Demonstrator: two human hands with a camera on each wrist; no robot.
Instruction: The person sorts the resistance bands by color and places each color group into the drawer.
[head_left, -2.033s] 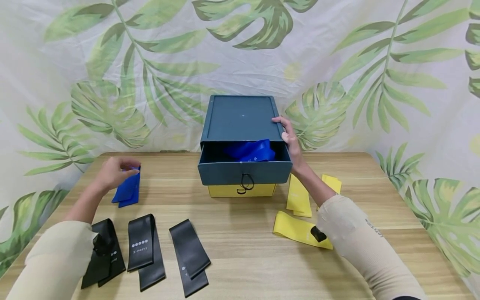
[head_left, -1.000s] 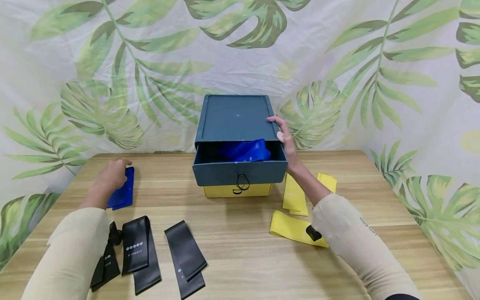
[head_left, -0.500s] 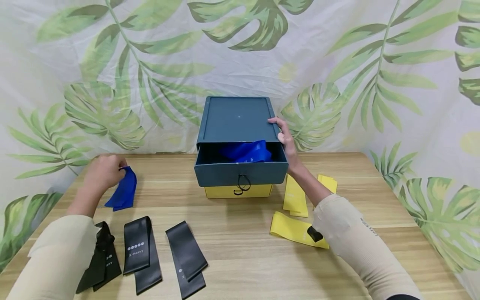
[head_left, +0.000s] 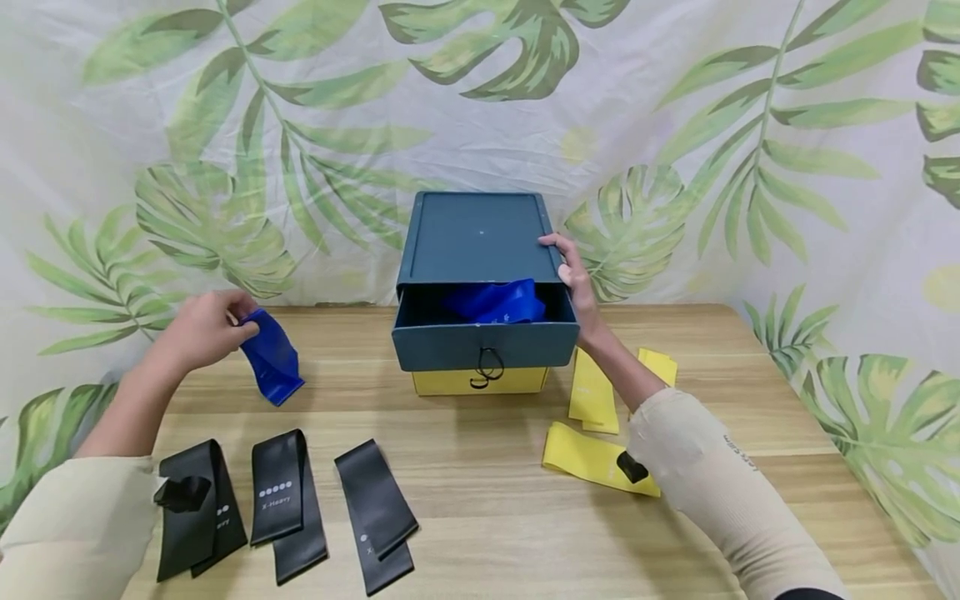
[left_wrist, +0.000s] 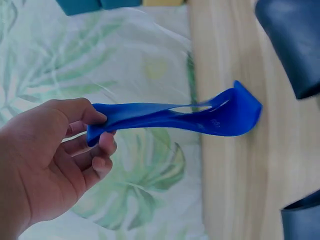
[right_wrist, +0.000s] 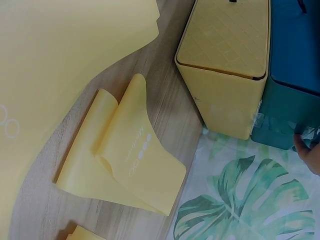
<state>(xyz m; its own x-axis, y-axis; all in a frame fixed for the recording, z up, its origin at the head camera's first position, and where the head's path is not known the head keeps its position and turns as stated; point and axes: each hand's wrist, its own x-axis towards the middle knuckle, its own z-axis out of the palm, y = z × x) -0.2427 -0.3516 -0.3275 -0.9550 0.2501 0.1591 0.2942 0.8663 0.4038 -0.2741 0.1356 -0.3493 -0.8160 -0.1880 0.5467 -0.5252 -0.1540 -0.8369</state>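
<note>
My left hand [head_left: 201,329] pinches one end of a blue resistance band [head_left: 272,360] between thumb and fingers. In the left wrist view the band [left_wrist: 175,117] stretches from the fingertips as a long loop, its far end over the wooden table. My right hand [head_left: 579,287] rests against the right side of a dark blue drawer box [head_left: 480,237], fingers at its top edge. The box's drawer [head_left: 483,346] is pulled out, and another blue band [head_left: 504,302] lies bunched inside. In the right wrist view, only part of the right hand [right_wrist: 311,155] shows, touching the box.
Beneath the blue box stands a yellow drawer box [head_left: 450,383]. Several black bands lie at front left, including an X-Heavy one [head_left: 277,492]. Yellow bands [head_left: 592,458] lie at right, partly behind the right arm. A leaf-print cloth [head_left: 360,108] hangs behind the table [head_left: 480,517].
My left hand reached down to the blue band on the table, took its end and raised it, so the band now hangs up and to the right. The right hand stays on the box.
</note>
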